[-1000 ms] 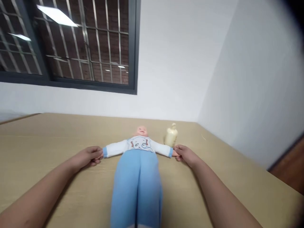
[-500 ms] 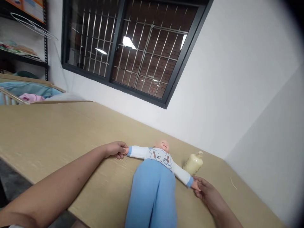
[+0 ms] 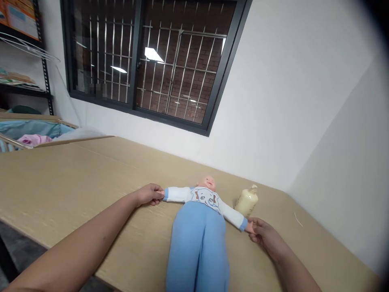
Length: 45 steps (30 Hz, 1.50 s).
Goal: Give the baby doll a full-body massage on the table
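Note:
A baby doll [image 3: 199, 227] lies on its back on the tan table [image 3: 136, 247], head toward the wall and arms stretched out sideways. It wears a white top with blue cuffs and an animal face on the chest, and blue trousers; its feet are out of view. My left hand [image 3: 149, 194] is closed around the doll's hand at the left. On the other side, my right hand [image 3: 263, 234] pinches the doll's other hand just past the cuff. Beside that arm stands a cream-coloured pump bottle [image 3: 246, 201], apart from my fingers.
A thin pale strip [image 3: 298, 219] lies on the table at the right. White walls and a barred window [image 3: 173, 69] rise behind. At the far left are a wooden cot [image 3: 65, 123] with blue and pink cloth and a black shelf rack [image 3: 45, 77].
The camera view has shifted slightly, moving the window left in the picture. Both hands keep their hold on the doll's hands, and its arms stay spread.

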Available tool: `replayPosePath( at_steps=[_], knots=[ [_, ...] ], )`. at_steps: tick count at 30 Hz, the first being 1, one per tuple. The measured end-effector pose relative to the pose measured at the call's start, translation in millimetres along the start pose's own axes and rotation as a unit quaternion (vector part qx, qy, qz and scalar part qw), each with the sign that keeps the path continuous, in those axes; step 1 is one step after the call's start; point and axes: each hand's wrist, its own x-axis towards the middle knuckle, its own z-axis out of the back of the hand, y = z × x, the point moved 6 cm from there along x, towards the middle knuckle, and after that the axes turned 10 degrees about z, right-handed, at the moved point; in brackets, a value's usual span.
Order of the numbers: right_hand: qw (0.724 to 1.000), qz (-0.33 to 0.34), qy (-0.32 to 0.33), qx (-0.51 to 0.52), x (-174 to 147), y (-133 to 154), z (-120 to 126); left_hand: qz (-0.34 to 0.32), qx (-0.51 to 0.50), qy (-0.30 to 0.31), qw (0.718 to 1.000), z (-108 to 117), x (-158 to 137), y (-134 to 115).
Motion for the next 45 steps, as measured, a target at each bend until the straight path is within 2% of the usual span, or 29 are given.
replayPosePath(
  at_steps=[12,30,37,45],
  knots=[
    [1.0,0.002,-0.001,-0.003,-4,9,-8,-0.004,-0.016,0.017,1.0,-1,2,2],
    [1.0,0.015,-0.009,0.017,4,-1,-2,-0.005,0.001,0.011,1.0,-1,2,1],
    [0.999,0.042,0.024,-0.017,0,5,-6,-0.002,-0.016,0.002,1.0,-1,2,1],
    [0.999,0.044,0.01,-0.018,4,-1,-2,0.008,-0.034,0.016,0.999,-1,-4,-2]
  ],
)
